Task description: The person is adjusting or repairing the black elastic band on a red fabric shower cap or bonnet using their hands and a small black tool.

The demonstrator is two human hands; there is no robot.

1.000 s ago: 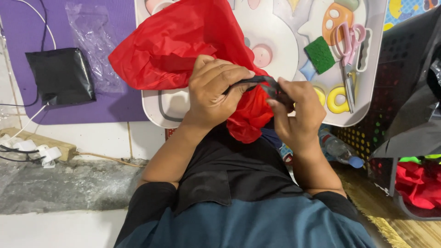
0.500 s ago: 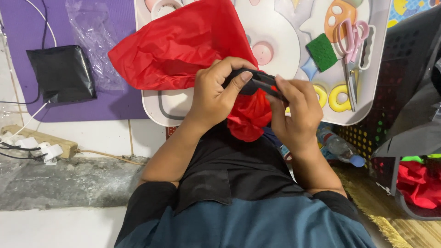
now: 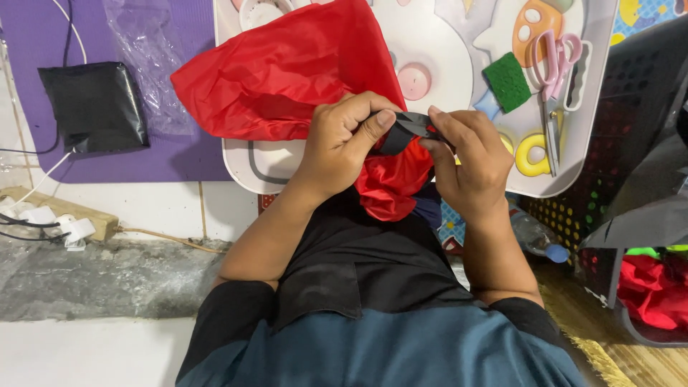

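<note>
A large piece of crinkly red fabric (image 3: 287,79) spreads over the white tray and bunches down below my hands. My left hand (image 3: 344,140) grips the gathered red fabric and pinches one end of a narrow black strap (image 3: 401,129) with thumb and forefinger. My right hand (image 3: 466,154) holds the other end of that strap with its fingertips. Both hands meet above my lap, over a black cloth (image 3: 358,258) lying on my legs.
A white tray (image 3: 459,43) with coloured shapes holds pink-handled scissors (image 3: 553,79) and a green sponge (image 3: 507,80). A black pouch (image 3: 93,106) and clear plastic lie on a purple mat (image 3: 179,154). A power strip (image 3: 43,215) sits left; a dark crate (image 3: 638,93) with red fabric (image 3: 648,290) stands right.
My hands have shifted slightly upward and apart along the black strap. The red fabric bunch below them hangs a little lower.
</note>
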